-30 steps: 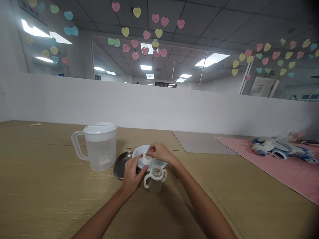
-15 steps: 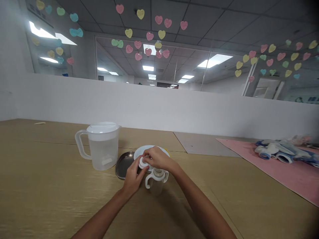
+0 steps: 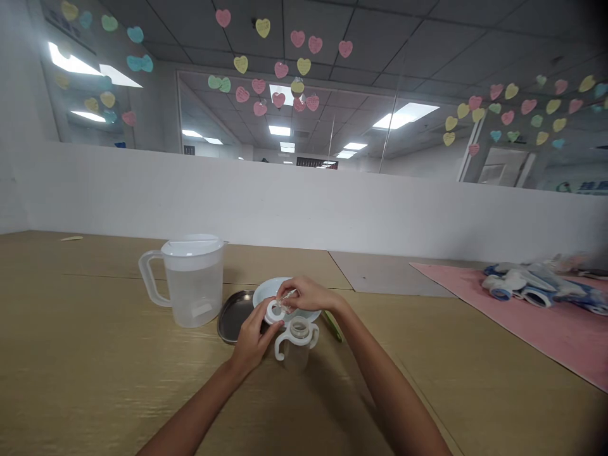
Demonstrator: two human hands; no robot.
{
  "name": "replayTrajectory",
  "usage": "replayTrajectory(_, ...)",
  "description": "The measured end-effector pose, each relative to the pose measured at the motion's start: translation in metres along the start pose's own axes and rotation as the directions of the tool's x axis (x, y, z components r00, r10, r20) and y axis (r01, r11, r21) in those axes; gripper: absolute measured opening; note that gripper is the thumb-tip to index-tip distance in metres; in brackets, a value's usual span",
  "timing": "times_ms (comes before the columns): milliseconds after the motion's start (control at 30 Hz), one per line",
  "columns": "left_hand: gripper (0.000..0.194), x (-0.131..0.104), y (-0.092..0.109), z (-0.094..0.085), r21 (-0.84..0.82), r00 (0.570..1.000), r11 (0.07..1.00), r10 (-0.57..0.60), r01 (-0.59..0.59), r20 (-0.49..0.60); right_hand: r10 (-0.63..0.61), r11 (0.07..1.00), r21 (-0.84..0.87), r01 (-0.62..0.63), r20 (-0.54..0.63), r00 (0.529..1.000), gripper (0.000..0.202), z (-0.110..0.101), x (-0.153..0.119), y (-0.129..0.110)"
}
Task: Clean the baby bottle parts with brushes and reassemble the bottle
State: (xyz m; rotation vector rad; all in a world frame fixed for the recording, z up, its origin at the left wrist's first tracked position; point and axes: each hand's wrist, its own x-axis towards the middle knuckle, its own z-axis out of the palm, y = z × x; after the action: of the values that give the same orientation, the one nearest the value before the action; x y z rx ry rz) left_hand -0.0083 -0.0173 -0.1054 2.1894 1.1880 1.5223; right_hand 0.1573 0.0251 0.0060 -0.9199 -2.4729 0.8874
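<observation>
My left hand (image 3: 255, 332) holds a white ring-shaped cap (image 3: 275, 312) between thumb and fingers, its opening facing up. Just right of the cap, my right hand (image 3: 304, 296) pinches a small clear piece (image 3: 287, 300), which looks like a nipple or spout; its exact shape is hard to make out. Below and in front of my hands stands a clear bottle (image 3: 296, 358) with two white handles, upright with its mouth open. Behind my hands lies a pale plate or bowl (image 3: 265, 289), partly hidden by them.
A lidded translucent pitcher (image 3: 194, 285) stands at the left. Beside it is a dark metal tray (image 3: 232, 320). A green item (image 3: 332, 325) lies right of the bottle. On the far right, a pink mat (image 3: 498, 316) bears blue and white wrapped items (image 3: 536, 288).
My right hand has lifted slightly away from the cap with the clear piece, so the cap's opening now shows. The green item has come into view. The camera view has shifted slightly.
</observation>
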Motion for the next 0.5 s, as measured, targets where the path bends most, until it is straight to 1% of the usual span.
replayTrajectory(67,0.041,0.001,-0.004,0.002,0.016,1.000,1.000,0.001,-0.001,0.028,0.064,0.983,0.168,-0.077,0.081,0.995,0.019,-0.006,-0.001,0.009)
replayTrajectory(167,0.043,0.002,-0.011,0.006,0.080,0.999,0.997,0.009,-0.011,0.033,0.101,0.937,0.318,-0.143,0.146,0.984,0.023,-0.011,0.001,0.022)
replayTrajectory(233,0.043,0.002,-0.016,0.007,0.124,0.999,0.992,0.017,-0.021,0.038,0.119,0.913,0.371,-0.171,0.159,0.980,0.024,-0.011,0.002,0.028)
replayTrajectory(300,0.042,0.003,-0.018,0.008,0.154,1.000,0.988,0.005,-0.009,0.027,0.164,0.901,0.386,-0.197,0.118,0.979,0.021,-0.011,0.004,0.034)
replayTrajectory(367,0.041,0.003,-0.020,0.007,0.191,1.000,0.981,-0.015,0.016,-0.007,0.216,0.919,0.331,-0.214,0.031,0.976,0.018,-0.011,0.006,0.037)
replayTrajectory(400,0.040,0.004,-0.021,0.007,0.222,0.999,0.975,-0.024,0.030,-0.032,0.243,0.941,0.247,-0.232,-0.015,0.970,0.018,-0.011,0.007,0.038)
replayTrajectory(467,0.038,0.004,-0.023,0.008,0.306,0.995,0.950,-0.045,0.069,-0.084,0.288,0.957,0.000,-0.289,-0.107,0.952,0.019,-0.010,0.008,0.038)
replayTrajectory(500,0.038,0.004,-0.024,0.008,0.348,0.992,0.932,-0.062,0.097,-0.112,0.302,0.939,-0.123,-0.321,-0.150,0.941,0.019,-0.009,0.008,0.038)
